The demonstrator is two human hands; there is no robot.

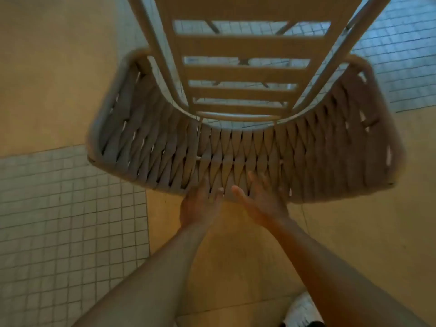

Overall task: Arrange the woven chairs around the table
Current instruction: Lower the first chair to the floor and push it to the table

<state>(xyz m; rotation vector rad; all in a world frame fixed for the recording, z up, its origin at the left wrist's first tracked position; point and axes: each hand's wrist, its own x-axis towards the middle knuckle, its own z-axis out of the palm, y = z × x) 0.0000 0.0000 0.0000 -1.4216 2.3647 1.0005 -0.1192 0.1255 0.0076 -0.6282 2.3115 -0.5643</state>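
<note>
A beige woven chair [245, 147] fills the middle of the view, seen from above and behind. Its slatted seat [243, 74] runs toward the top edge and its curved woven backrest wraps around it. My left hand [200, 206] and my right hand [262, 204] are side by side at the middle of the backrest's top rim. Their fingers are stretched out flat over the weave and the thumbs stand apart, not curled around the rim. The picture is blurred. No table is in view.
The floor is beige slabs [47, 79] with patches of small square mosaic tiles at the left [59, 232] and at the upper right [401, 55]. A light shoe [302, 310] shows at the bottom edge beneath my right forearm.
</note>
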